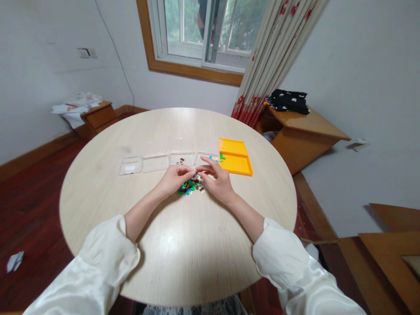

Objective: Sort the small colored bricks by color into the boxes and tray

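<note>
A small heap of mixed building bricks (189, 187), mostly green, with blue, brown and cream ones, lies on the round table. Above its far side, my left hand (177, 178) pinches with thumb and forefinger. My right hand (216, 179) meets it there, thumb and a finger together and another finger raised. Whatever sits between the fingertips is too small to make out. Just beyond the hands, one clear box (171, 162) has a few brown bricks (181, 160) in it. The clear box to its right, partly behind my right hand, holds blue and white bricks (211, 157).
An open yellow case (236, 163) with green bricks (222, 157) at its left stands right of the clear boxes. Further left are another clear box (155, 168) and a smaller one (121, 168) with a white piece inside. The round table (177, 253) curves away on all sides.
</note>
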The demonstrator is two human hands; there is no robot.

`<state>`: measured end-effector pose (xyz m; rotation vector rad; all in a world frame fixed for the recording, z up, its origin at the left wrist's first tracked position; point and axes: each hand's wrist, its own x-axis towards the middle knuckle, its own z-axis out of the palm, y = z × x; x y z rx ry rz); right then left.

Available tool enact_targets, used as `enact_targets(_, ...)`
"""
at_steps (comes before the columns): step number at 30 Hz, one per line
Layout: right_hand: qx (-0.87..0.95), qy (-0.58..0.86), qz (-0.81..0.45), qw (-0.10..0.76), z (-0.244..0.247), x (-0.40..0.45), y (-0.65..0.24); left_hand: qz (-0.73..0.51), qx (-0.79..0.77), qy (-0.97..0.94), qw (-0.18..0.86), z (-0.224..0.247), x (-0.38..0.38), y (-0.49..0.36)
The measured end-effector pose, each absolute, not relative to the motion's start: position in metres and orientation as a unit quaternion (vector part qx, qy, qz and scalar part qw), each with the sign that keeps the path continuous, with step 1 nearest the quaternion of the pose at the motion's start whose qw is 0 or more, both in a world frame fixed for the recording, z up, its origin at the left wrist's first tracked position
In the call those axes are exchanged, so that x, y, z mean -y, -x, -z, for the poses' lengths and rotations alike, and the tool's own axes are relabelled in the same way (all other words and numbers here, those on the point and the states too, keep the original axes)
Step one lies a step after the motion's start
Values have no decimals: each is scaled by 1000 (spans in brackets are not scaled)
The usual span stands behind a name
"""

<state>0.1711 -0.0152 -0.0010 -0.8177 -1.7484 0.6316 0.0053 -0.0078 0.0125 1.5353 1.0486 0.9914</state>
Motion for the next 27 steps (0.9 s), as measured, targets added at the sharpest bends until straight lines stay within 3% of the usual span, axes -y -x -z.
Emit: enact_targets(27, 754, 343, -273, 489, 2, 11, -175, -395, -432, -677, 446, -13, 7, -5)
